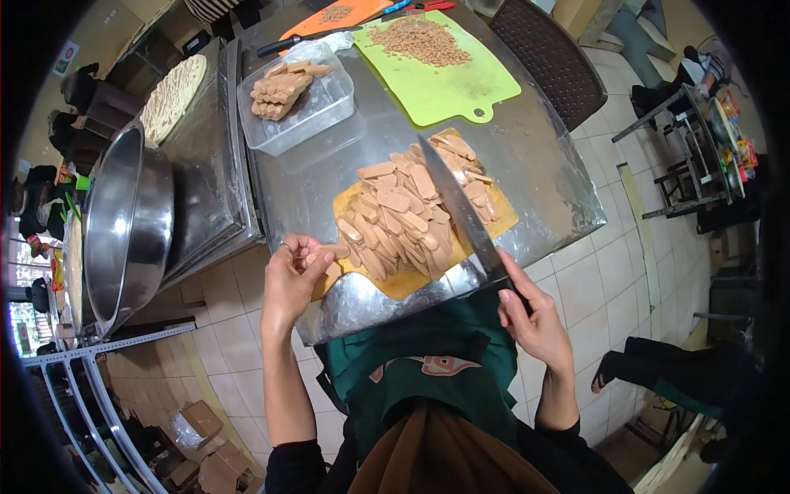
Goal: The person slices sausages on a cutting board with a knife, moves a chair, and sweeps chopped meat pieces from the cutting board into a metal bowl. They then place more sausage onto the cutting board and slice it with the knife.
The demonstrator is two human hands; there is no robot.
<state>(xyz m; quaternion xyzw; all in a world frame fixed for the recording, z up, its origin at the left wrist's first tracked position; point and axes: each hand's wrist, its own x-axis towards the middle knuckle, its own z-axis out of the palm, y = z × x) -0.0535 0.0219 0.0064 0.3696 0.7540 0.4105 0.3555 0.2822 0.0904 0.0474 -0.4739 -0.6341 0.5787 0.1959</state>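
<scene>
A heap of flat, light-brown oblong slices [399,218] covers most of a yellow cutting board [403,287] at the table's near edge. At the board's left corner, my left hand [292,276] pinches one or two of these slices between thumb and fingers. My right hand [533,317] grips the handle of a large knife [462,204] on the right. Its long, dark blade slants up and left across the heap, covering part of it, with more slices on its far side.
Beyond the heap, a clear plastic tub [341,109] holds stacked brown pieces. A green cutting board [494,82] carries small diced bits; behind it lies an orange board [317,25] beside another knife [284,43]. A big metal bowl [123,239] stands left, and a chair [555,62] at the far right corner.
</scene>
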